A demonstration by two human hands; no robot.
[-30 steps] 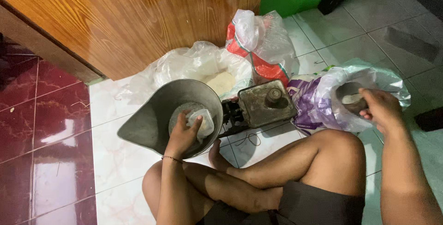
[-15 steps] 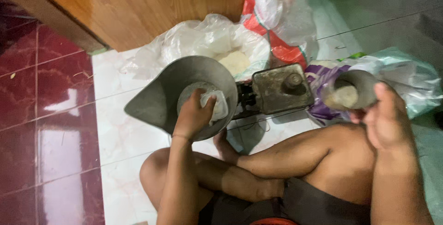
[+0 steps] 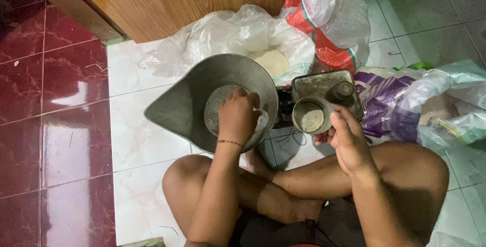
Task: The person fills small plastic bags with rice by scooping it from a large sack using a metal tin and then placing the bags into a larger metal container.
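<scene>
Grey scale pan (image 3: 187,105), seemingly off-white grain (image 3: 310,117)

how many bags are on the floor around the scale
3, perhaps more hidden. A clear plastic bag of white grain lies behind the metal pan. A red-and-white sack sits behind the scale. A purple-and-white bag lies at right, under crumpled clear plastic.

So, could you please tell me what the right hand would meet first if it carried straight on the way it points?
Probably the metal weighing scale: the right hand holds a small cup just before it, though depth is unclear.
</scene>
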